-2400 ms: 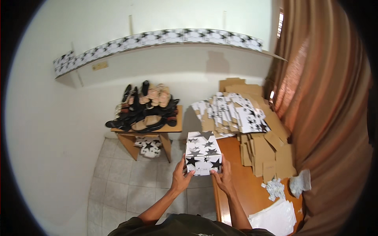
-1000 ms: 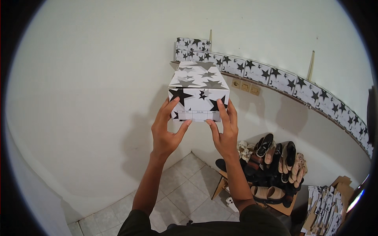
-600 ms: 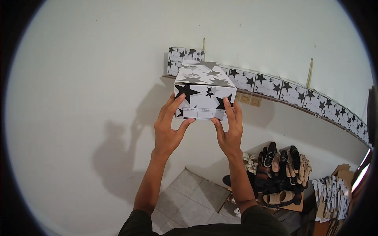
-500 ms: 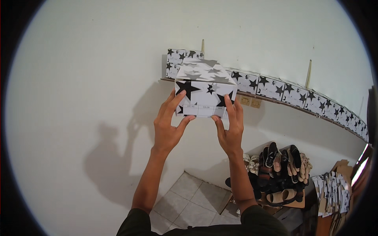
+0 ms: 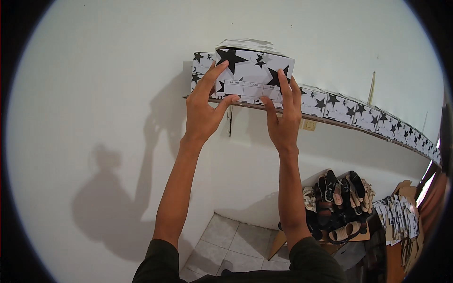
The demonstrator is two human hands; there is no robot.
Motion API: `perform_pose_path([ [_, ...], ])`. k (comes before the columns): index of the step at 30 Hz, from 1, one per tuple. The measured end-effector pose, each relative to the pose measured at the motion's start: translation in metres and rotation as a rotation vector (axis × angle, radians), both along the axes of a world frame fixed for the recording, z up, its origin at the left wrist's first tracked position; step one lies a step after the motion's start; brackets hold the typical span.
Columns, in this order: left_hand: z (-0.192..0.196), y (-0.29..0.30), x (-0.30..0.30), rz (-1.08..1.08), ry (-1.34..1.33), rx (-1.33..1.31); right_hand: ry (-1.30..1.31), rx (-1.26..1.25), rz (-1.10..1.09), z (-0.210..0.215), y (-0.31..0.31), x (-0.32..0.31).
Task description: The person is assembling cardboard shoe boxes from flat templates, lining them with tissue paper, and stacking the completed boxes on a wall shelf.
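A white cardboard box with black stars (image 5: pixel 252 70) is held up at the level of a high wall shelf (image 5: pixel 330 121). My left hand (image 5: pixel 204 106) grips the box's left end and my right hand (image 5: pixel 282 118) grips its right end, thumbs underneath. The box sits above a row of matching star-printed boxes (image 5: pixel 358 115) that lines the shelf. Whether it rests on them or hangs just above them I cannot tell.
Below at the right, a small wooden table (image 5: pixel 347 236) carries a heap of sandals and shoes (image 5: pixel 337 200). Flat star-printed box blanks (image 5: pixel 398 219) lie stacked at the far right. White wall fills the left; grey floor tiles (image 5: pixel 236 240) show at the bottom.
Both hands carried the box from the work table up to the wall shelf. In the last half second it rose and moved in over the row of boxes.
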State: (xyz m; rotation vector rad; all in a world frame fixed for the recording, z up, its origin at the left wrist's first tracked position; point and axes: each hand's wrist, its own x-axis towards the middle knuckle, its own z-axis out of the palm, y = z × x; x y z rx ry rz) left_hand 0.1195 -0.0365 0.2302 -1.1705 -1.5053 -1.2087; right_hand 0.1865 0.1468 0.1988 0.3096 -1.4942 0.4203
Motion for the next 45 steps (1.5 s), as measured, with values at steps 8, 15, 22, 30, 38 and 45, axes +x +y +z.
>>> perform_pose_path([
  [8, 0.0, 0.036, -0.088, -0.121, -0.097, -0.009, 0.011, -0.011, -0.056, 0.002, 0.03, -0.081],
  [15, -0.002, 0.065, -0.159, -0.126, -0.122, 0.003, -0.037, -0.015, -0.099, 0.004, 0.055, -0.145],
  [22, -0.008, 0.078, -0.207, -0.147, -0.149, -0.027, -0.13, -0.01, -0.118, 0.002, 0.067, -0.183],
  [30, -0.016, 0.092, -0.245, -0.151, 0.013, -0.038, -0.199, -0.036, -0.225, -0.003, 0.071, -0.199],
  [38, -0.028, 0.089, -0.261, 0.196, 0.118, -0.105, -0.201, -0.038, -0.214, -0.013, 0.069, -0.216],
  [45, -0.042, 0.093, -0.263, 0.244, 0.203, -0.052, -0.215, -0.005, -0.522, -0.02, 0.061, -0.212],
])
